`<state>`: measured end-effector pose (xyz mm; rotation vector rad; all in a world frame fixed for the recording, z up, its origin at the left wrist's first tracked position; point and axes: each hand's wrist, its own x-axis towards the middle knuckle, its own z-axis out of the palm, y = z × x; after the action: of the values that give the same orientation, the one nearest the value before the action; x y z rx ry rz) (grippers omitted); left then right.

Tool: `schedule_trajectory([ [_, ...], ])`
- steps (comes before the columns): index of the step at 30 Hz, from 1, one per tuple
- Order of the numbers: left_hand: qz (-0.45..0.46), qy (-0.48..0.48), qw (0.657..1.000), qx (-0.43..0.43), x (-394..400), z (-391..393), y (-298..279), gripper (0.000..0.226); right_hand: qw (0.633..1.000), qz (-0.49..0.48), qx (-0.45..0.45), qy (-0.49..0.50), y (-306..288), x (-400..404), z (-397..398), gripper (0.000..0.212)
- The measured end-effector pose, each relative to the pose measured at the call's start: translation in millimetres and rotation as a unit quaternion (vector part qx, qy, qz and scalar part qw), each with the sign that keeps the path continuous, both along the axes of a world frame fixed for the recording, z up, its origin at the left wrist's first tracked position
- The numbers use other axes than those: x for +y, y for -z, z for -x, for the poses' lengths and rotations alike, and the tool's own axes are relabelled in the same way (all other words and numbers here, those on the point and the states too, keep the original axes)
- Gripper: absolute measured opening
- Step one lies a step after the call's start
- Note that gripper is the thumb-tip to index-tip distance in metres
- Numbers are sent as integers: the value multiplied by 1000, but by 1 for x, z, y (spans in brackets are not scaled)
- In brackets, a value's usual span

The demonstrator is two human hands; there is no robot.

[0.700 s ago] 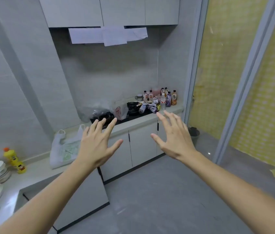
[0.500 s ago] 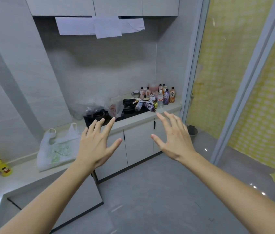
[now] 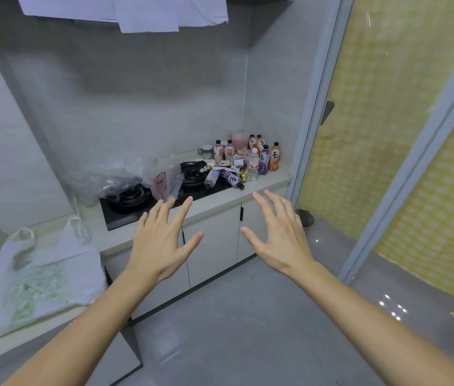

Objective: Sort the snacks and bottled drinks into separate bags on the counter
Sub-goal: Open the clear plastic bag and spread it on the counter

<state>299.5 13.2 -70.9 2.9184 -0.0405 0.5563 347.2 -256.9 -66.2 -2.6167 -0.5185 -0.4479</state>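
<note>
Bottled drinks, about ten counted, mostly upright, two lying flat among small snack packets, crowd the worktop corner well beyond both grips. Left hand and right hand spread wide, fingers straight, holding nothing. Two plastic bags: clear one ahead-left, white one far left.

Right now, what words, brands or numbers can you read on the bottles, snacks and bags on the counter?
None can be read.
Upright bottles: dark brush-like mark on the labels, too small to read.
Water bottle: red label, blurred.
Clear bag: red print, blurred.
White bag: green print, blurred.
Snack wrappers: too small.
</note>
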Motion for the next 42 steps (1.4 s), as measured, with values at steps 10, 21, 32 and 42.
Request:
schedule_trajectory([
  [10,8,23,1000,16,55,-147,15,79,1000,-5,9,18,16,52,-137,77],
  [21,-2,-4,999,36,74,-312,60,76,999,-18,43,-24,65,72,-322,76],
  [32,18,-125,988,87,88,-438,87,75,985,8,74,-153,106,115,-514,73],
  [42,35,-195,974,110,152,-505,115,75,967,44,116,-224,133,200,-618,77],
])
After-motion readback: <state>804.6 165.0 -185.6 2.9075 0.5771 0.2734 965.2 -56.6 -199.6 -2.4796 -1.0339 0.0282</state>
